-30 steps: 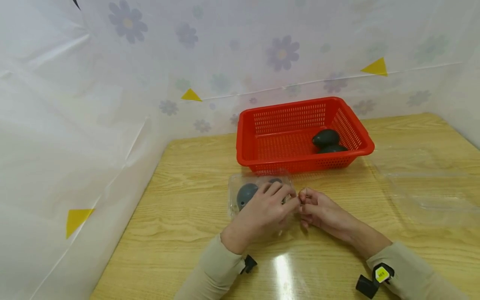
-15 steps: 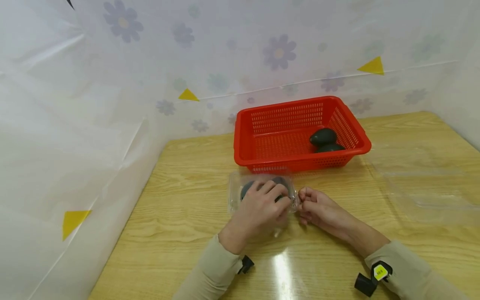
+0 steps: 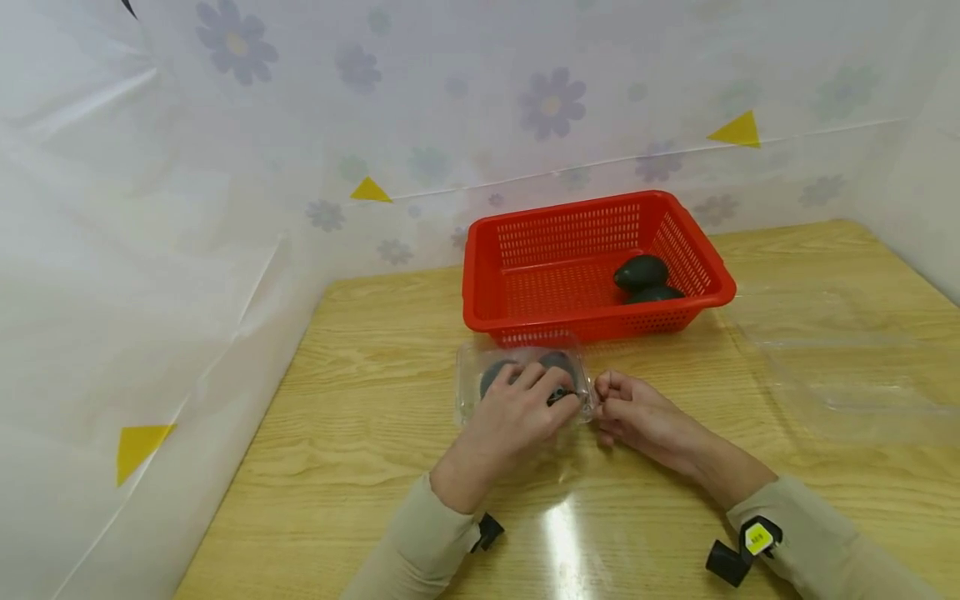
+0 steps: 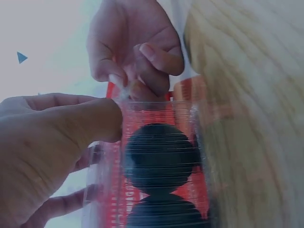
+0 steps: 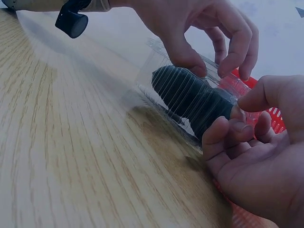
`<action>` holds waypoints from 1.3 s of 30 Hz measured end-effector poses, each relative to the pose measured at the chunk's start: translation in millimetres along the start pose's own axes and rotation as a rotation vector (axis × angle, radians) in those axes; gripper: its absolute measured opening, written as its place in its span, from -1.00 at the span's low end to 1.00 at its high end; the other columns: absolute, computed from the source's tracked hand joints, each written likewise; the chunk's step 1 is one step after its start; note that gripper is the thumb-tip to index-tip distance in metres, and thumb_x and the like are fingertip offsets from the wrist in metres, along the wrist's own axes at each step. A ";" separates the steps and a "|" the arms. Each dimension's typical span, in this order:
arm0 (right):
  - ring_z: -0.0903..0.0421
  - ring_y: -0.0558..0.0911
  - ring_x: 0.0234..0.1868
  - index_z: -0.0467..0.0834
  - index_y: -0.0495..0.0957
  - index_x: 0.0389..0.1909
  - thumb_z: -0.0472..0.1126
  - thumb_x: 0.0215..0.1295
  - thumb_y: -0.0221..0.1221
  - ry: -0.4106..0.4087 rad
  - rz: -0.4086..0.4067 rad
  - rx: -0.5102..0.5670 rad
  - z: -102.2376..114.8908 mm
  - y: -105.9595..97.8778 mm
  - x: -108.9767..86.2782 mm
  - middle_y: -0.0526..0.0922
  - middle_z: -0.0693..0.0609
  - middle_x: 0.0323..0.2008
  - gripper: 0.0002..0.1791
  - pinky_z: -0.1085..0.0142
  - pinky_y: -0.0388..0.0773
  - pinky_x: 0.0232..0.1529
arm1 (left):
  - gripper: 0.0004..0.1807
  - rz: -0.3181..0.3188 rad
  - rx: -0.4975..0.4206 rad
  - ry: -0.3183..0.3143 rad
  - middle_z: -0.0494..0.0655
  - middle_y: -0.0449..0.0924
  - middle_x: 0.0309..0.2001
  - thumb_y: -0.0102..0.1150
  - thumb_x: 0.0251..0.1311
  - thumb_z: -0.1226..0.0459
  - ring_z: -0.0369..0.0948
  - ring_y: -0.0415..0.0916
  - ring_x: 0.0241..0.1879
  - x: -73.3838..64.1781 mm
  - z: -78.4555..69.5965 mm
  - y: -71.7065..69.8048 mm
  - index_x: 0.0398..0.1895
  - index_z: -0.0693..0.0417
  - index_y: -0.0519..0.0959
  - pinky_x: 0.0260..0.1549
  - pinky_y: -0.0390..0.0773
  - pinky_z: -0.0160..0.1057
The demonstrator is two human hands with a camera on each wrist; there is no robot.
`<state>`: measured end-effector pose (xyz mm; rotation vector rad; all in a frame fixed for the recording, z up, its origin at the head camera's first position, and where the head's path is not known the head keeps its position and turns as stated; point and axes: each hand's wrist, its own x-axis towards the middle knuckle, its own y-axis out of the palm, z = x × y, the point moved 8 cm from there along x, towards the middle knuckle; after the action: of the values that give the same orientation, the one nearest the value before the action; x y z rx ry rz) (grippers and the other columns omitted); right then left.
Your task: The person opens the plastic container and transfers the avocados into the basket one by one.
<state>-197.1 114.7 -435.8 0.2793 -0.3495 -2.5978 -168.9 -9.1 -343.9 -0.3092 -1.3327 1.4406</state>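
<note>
A clear plastic clamshell box (image 3: 467, 400) holds two dark green avocados (image 4: 161, 159) in front of the basket. My left hand (image 3: 517, 417) reaches over the box from the near side, with its thumb at the lid's rim and its fingers bent across the top. At the box's right end, my right hand (image 3: 645, 421) pinches the edge between thumb and curled fingers. In the right wrist view, the left thumb and fingers straddle the rim, close to the right fingertips. The left hand partly hides the avocados in the head view.
A red plastic basket (image 3: 480, 321) stands behind the box, with two more dark avocados (image 3: 641, 273) at its right end. Open clear plastic boxes (image 3: 862, 400) lie on the wooden table (image 3: 375, 467) at the right. White flowered sheeting (image 3: 420, 100) walls the back and left.
My left hand has drawn back a little to the left from the box's right end, showing more of the right-hand avocado. The right hand stays at that end. The head view shifts slightly.
</note>
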 end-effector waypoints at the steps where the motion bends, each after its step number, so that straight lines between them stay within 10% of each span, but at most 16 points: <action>1: 0.17 0.31 -0.41 -0.15 0.14 -0.21 -0.42 0.37 -0.09 -0.001 0.008 0.005 0.1 0.1 0.0 0.34 0.05 -0.36 -0.84 0.31 0.40 -0.31 | -0.89 -0.003 0.001 0.002 -0.25 0.54 0.01 0.09 0.43 0.21 -0.21 0.51 -0.08 0.1 -0.3 -0.3 -0.16 -0.25 0.59 -0.08 0.57 -0.15; 15: 0.18 0.24 -0.46 -0.12 0.15 -0.21 -0.45 0.39 -0.15 -0.004 0.083 0.095 -0.4 0.1 -1.1 0.33 0.10 -0.40 -0.84 0.31 0.34 -0.29 | -0.82 -0.117 0.055 0.052 -0.23 0.62 -0.08 0.05 0.45 0.21 -0.26 0.58 -0.11 2.4 -5.2 -2.6 -0.21 -0.15 0.68 -0.09 0.62 -0.23; 28: 0.16 0.26 -0.44 -0.11 0.18 -0.18 -0.44 0.45 -0.17 0.003 0.121 0.116 -3.6 -1.3 0.1 0.32 0.10 -0.39 -0.85 0.30 0.35 -0.27 | -0.48 -0.169 0.093 0.106 -0.27 0.64 -0.14 -0.38 0.59 0.31 -0.29 0.57 -0.16 3.0 -5.9 -5.9 -0.27 -0.11 0.69 -0.17 0.61 -0.31; 39: 0.17 0.33 -0.37 -0.11 0.21 -0.14 -0.41 0.47 -0.17 -0.009 0.142 0.111 -0.1 -1.3 -2.4 0.36 0.10 -0.31 -0.87 0.30 0.38 -0.24 | -0.56 -0.207 0.065 0.156 -0.22 0.66 -0.05 -0.26 0.55 0.31 -0.26 0.59 -0.15 5.2 -7.5 -21.7 -0.28 -0.15 0.68 -0.23 0.61 -0.34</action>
<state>-195.6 117.0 -436.0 0.2715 -0.4992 -2.4449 -153.8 -5.7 -326.2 -0.2292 -1.1539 1.2574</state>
